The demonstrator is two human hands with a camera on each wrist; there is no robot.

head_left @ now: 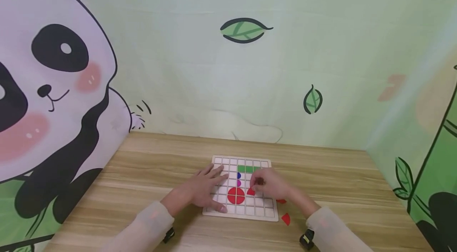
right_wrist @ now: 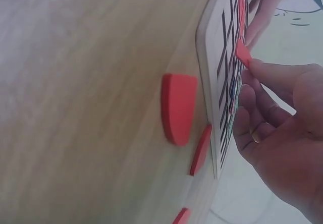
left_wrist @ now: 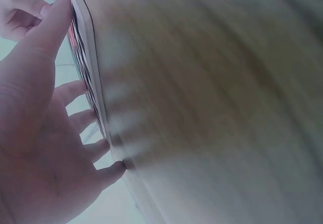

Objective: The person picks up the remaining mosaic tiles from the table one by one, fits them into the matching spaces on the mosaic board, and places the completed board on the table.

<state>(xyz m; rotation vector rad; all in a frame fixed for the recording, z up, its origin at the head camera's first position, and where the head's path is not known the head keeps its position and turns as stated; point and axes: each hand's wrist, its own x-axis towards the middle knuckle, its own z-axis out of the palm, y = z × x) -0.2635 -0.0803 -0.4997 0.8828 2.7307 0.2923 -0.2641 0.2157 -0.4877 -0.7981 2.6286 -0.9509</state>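
A white grid board (head_left: 250,211) lies on the wooden table. My left hand (head_left: 205,189) rests spread over its left side, thumb near the front edge. Between the thumb and fingertips of my right hand (head_left: 273,183) is a red quarter-circle piece (head_left: 251,191), pinched low over the board's right half; the right wrist view shows this red piece (right_wrist: 243,53) tilted. Left of it, red quarters form a full circle (head_left: 232,192) on the grid. Above that are a magenta half-circle (head_left: 239,183), a blue half-circle (head_left: 239,175) and a green strip (head_left: 246,169), partly hidden by my right hand.
Loose red pieces lie on the table right of the board: one quarter piece (head_left: 286,219) near the front corner, another (head_left: 281,201) by the edge, and a third piece (right_wrist: 181,216) in the right wrist view. A printed panda backdrop (head_left: 200,85) rises behind the table.
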